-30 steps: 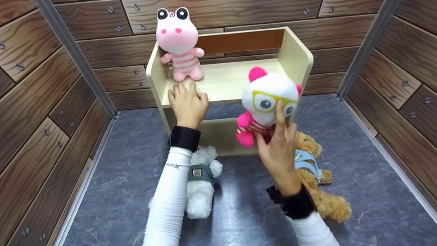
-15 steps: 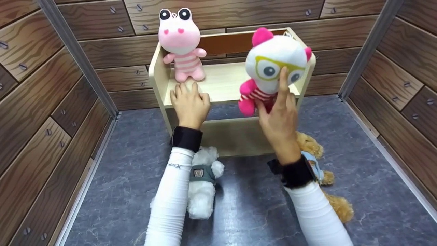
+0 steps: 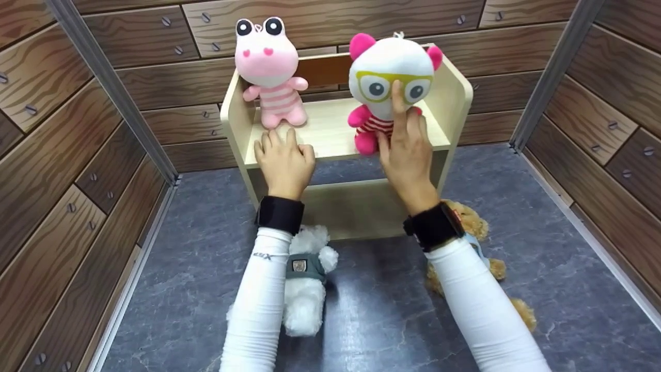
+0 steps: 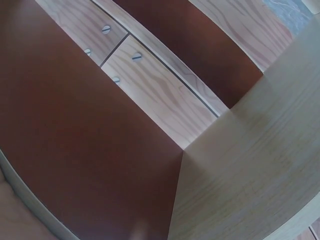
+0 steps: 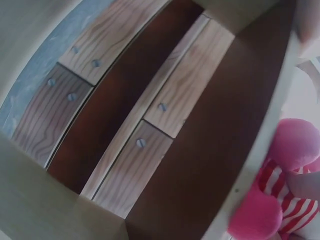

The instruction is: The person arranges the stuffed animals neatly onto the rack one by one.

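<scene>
My right hand (image 3: 410, 155) grips a panda plush (image 3: 395, 57) with yellow glasses and a striped body, upright over the right part of the shelf's (image 3: 330, 124) top board. Its index finger lies straight up the panda's face, the thumb at its body. In the right wrist view, the plush's pink limbs (image 5: 256, 215) show at the right edge. My left hand (image 3: 285, 165) rests on the board's front edge, fingertips close to the feet of a pink plush toy (image 3: 267, 67) with bulging eyes, which stands at the left end. The left wrist view mostly shows the lower compartment.
A white plush dog (image 3: 303, 305) in a green vest lies on the grey floor (image 3: 372, 310), partly behind my left forearm. A brown teddy bear (image 3: 470, 222) in blue lies at right, partly hidden by my right forearm. Wood-patterned walls (image 3: 609, 134) enclose the area.
My right hand has raised the panda plush from in front of the shelf, then moved it left and onto the top board's right part. The left hand has stayed in place.
</scene>
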`<state>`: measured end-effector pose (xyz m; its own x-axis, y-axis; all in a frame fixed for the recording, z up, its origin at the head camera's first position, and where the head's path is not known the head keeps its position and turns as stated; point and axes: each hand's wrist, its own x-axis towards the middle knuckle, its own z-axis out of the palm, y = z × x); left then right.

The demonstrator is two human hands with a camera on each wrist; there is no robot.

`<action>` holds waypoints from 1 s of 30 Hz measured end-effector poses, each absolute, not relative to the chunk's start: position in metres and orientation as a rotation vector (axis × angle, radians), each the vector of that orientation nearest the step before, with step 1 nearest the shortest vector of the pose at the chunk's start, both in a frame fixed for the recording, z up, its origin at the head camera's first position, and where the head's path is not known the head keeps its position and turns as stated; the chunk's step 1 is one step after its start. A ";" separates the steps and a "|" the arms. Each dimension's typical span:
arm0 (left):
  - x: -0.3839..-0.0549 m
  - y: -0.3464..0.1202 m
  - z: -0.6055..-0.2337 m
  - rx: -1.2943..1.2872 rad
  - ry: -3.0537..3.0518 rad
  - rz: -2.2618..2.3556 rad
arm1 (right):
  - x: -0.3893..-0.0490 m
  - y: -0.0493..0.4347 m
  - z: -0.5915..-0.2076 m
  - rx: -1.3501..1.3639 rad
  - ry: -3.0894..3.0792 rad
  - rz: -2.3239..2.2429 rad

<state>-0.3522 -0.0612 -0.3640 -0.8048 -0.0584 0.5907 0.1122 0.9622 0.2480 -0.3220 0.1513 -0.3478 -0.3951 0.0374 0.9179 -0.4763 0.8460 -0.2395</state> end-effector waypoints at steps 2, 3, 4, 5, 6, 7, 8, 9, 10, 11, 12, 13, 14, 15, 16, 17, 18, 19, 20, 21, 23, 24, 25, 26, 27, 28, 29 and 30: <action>-0.352 -0.061 -0.364 -0.038 -2.478 -0.358 | -0.326 0.151 -0.347 0.308 -1.939 0.539; -0.352 -0.061 -0.363 -0.038 -2.478 -0.355 | -0.328 0.150 -0.346 0.295 -1.955 0.525; -0.353 -0.061 -0.363 -0.038 -2.477 -0.352 | -0.331 0.150 -0.346 0.283 -1.969 0.516; -0.353 -0.061 -0.362 -0.038 -2.476 -0.348 | -0.333 0.150 -0.345 0.273 -1.979 0.512; -0.353 -0.061 -0.362 -0.039 -2.474 -0.344 | -0.336 0.149 -0.344 0.262 -1.984 0.512; -0.353 -0.061 -0.362 -0.039 -2.472 -0.341 | -0.338 0.149 -0.344 0.252 -1.985 0.512; -0.353 -0.061 -0.361 -0.039 -2.473 -0.338 | -0.341 0.148 -0.343 0.239 -1.997 0.513; -0.354 -0.061 -0.361 -0.038 -2.475 -0.335 | -0.343 0.147 -0.343 0.226 -2.012 0.511; -0.354 -0.062 -0.362 -0.038 -2.476 -0.336 | -0.345 0.147 -0.342 0.216 -2.024 0.504; -0.354 -0.062 -0.362 -0.037 -2.476 -0.339 | -0.347 0.146 -0.342 0.206 -2.035 0.487; -0.354 -0.062 -0.362 -0.036 -2.478 -0.341 | -0.350 0.145 -0.342 0.195 -2.043 0.470; -0.354 -0.062 -0.363 -0.034 -2.481 -0.343 | -0.351 0.144 -0.343 0.182 -2.053 0.436; -0.354 -0.061 -0.363 -0.033 -2.485 -0.346 | -0.353 0.144 -0.343 0.169 -2.066 0.402; -0.354 -0.061 -0.364 -0.032 -2.486 -0.348 | -0.354 0.143 -0.344 0.161 -2.067 0.370; -0.354 -0.061 -0.365 -0.032 -2.486 -0.352 | -0.356 0.143 -0.345 0.155 -2.069 0.344; -0.354 -0.061 -0.365 -0.031 -2.486 -0.353 | -0.357 0.143 -0.345 0.151 -2.074 0.328; -0.354 -0.061 -0.366 -0.031 -2.488 -0.354 | -0.357 0.143 -0.346 0.150 -2.081 0.324; -0.353 -0.061 -0.366 -0.032 -2.488 -0.356 | -0.358 0.143 -0.346 0.152 -2.095 0.320; -0.353 -0.060 -0.366 -0.032 -2.489 -0.358 | -0.358 0.144 -0.345 0.158 -2.109 0.330; -0.354 -0.060 -0.365 -0.033 -2.490 -0.360 | -0.358 0.144 -0.345 0.167 -2.122 0.344; -0.354 -0.060 -0.365 -0.036 -2.490 -0.364 | -0.359 0.145 -0.343 0.187 -2.149 0.366; -0.354 -0.060 -0.365 -0.037 -2.489 -0.366 | -0.359 0.146 -0.342 0.197 -2.161 0.372; -0.354 -0.060 -0.365 -0.039 -2.486 -0.367 | -0.360 0.146 -0.342 0.206 -2.172 0.377; -0.354 -0.060 -0.365 -0.039 -2.485 -0.367 | -0.360 0.146 -0.341 0.213 -2.182 0.381; -0.354 -0.061 -0.365 -0.041 -2.481 -0.365 | -0.360 0.147 -0.341 0.219 -2.191 0.385; -0.354 -0.061 -0.365 -0.041 -2.475 -0.365 | -0.360 0.147 -0.340 0.225 -2.200 0.385; -0.354 -0.061 -0.366 -0.041 -2.471 -0.364 | -0.361 0.147 -0.340 0.230 -2.210 0.388; -0.354 -0.061 -0.366 -0.039 -2.466 -0.361 | -0.361 0.147 -0.340 0.236 -2.220 0.389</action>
